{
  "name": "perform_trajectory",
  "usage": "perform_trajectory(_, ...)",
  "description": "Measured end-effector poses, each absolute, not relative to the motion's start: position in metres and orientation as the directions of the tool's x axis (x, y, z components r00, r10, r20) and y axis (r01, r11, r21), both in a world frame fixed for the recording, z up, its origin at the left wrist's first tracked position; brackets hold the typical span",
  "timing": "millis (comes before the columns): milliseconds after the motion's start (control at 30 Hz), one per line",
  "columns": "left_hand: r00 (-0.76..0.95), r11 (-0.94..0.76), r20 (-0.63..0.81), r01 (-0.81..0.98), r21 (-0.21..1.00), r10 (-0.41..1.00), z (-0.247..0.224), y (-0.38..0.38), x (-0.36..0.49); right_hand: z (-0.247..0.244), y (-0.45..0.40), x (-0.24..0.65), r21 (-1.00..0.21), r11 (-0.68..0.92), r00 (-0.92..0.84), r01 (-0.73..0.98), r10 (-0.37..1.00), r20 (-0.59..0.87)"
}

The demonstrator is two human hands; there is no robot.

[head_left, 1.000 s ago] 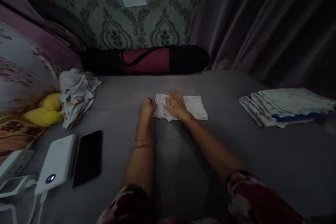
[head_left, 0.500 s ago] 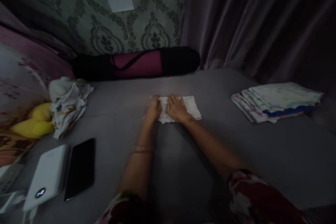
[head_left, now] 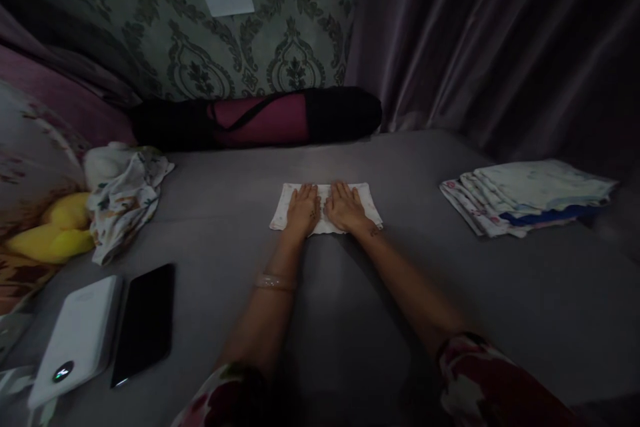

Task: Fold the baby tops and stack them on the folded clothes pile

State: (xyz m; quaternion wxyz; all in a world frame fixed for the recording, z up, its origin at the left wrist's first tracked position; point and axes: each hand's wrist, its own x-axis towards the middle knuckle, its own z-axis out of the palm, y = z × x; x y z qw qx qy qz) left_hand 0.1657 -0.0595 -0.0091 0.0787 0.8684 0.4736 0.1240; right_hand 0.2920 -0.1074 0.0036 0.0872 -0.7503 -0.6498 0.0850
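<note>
A folded white cloth [head_left: 370, 203] with a faint print lies flat on the grey bed sheet [head_left: 225, 213], in the middle of the view. My left hand [head_left: 303, 210] presses on its left half, palm down with the fingers stretched forward. On the right half rests my right hand [head_left: 345, 207], likewise flat and with fingers extended. The two hands are close together, with a narrow strip of cloth showing between them. Neither hand grips the fabric.
At the right lies a stack of folded cloths [head_left: 535, 187]. A crumpled printed cloth [head_left: 125, 203] and a yellow plush toy [head_left: 60, 230] are at the left. Nearer are a white power bank [head_left: 77, 333] and a black phone [head_left: 145, 320]. A black and maroon long bag [head_left: 265, 121] lines the wall.
My left hand has moved slightly right and flattened from a curled shape onto the cloth's left half, whose left edge now shows spread out. My right hand has shifted a little to the right.
</note>
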Motion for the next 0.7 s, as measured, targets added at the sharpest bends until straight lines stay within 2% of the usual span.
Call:
perform_trajectory(233,0.468,-0.461,0.020,0.860,0.218,0.883,-0.006,-0.061,0.164,-0.002,-0.115,0.300,-0.229,-0.170,0.170,0.958,0.985,-0.024)
perform_trajectory(333,0.427,-0.429,0.056,0.878,0.214,0.902,-0.005,-0.059,0.158,0.000,-0.116,0.305,-0.244,-0.194,0.203,0.950,0.979,0.015)
perform_trajectory(467,0.263,-0.286,0.132,0.935,0.210,0.956,-0.008,-0.054,0.145,0.002,-0.119,0.317,-0.206,-0.301,0.325,0.931,0.941,0.092)
perform_trajectory(600,0.198,-0.215,0.101,0.957,0.196,0.975,-0.017,-0.050,0.140,-0.004,-0.119,0.324,-0.222,-0.346,0.353,0.912,0.936,-0.008)
perform_trajectory(700,0.195,-0.211,0.098,0.959,0.189,0.976,-0.020,-0.049,0.141,-0.007,-0.119,0.324,-0.229,-0.346,0.351,0.910,0.936,-0.022)
